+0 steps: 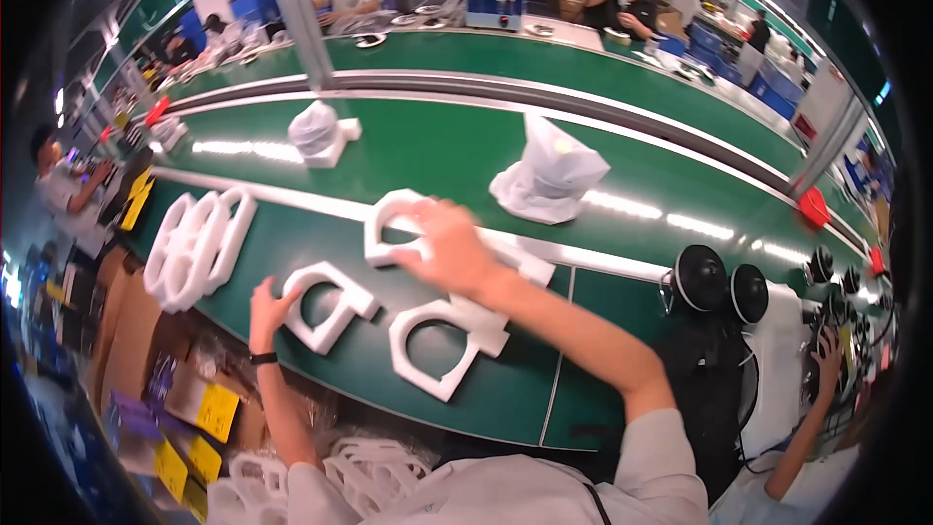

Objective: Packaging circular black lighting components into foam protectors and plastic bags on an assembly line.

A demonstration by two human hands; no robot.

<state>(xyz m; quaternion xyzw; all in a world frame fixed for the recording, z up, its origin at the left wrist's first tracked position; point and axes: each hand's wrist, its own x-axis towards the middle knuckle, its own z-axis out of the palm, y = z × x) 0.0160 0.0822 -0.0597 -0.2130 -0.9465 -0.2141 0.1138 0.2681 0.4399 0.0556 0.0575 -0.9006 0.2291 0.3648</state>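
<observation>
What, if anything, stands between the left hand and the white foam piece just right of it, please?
Nothing visible does: the left hand is right at the left edge of the foam piece. The right hand is farther off, at another foam ring, outside that gap.

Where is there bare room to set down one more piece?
On the green bench, between the stacked white foam frames and the leftmost foam ring block. Also on the green strip behind the white rail, between the small bagged item and the large one. It is crowded mid-bench, where other ring blocks lie close together, and at right, around black domed units.
</observation>
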